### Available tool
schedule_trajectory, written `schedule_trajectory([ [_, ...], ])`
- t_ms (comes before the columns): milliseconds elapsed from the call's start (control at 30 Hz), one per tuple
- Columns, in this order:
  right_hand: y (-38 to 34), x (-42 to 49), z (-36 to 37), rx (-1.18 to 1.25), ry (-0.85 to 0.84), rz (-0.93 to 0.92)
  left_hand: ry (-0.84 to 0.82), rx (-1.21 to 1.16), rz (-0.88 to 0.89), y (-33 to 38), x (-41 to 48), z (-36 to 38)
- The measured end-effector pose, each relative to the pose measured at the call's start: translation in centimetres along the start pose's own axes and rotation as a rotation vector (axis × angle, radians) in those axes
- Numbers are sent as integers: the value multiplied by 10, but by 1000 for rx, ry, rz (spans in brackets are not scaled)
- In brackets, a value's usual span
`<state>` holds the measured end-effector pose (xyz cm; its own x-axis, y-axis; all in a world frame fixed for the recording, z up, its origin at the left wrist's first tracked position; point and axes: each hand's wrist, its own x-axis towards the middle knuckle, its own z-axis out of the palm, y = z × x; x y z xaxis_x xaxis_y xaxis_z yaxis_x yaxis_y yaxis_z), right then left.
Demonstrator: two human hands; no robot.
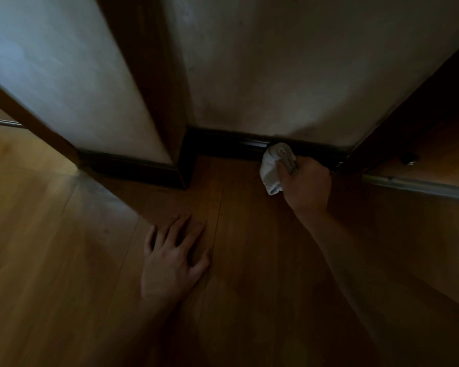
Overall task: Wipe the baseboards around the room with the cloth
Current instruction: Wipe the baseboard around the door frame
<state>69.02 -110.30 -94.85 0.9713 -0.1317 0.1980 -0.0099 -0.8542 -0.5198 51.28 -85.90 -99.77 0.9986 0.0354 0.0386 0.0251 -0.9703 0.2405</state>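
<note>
Left hand [174,256] flat on floor [64,260], fingers spread; right hand [306,184] grip clamps cloth [272,169], seemingly touching baseboard [231,145].

The scene is being viewed through one wide-angle camera worn on the head, being pointed forward and steeply down. The wall [276,75] and dark baseboard [223,144] are being faced nearly head-on from close by, and the wooden floor [64,260] is being taken in below.

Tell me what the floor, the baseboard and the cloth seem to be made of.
Floor: probably wood or laminate, smooth; plank seams and soft sheen.
Baseboard: dark, glossy, perhaps varnished wood; a highlight runs along it.
Cloth: soft pale fabric; it bunches and folds.
</note>
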Motion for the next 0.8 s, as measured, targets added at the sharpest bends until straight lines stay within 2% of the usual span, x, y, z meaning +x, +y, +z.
schedule_trajectory([
  [100, -3, 2, 1, -5, -32, -48, -12, 12, -3, 0, 0, 0],
  [233, 10, -1, -4, -10, 10, 24, -10, 22, 2, -2, 0, 2],
  [400, 9, -2, -2, -22, 7, -33, -15, 21, -6, -1, -1, 2],
  [567, 15, -4, -5, -21, 50, 27, -17, 18, -5, -1, -1, 1],
  [800, -14, -1, 10, 13, -29, -64, -75, 24, -15, 0, -1, -4],
])
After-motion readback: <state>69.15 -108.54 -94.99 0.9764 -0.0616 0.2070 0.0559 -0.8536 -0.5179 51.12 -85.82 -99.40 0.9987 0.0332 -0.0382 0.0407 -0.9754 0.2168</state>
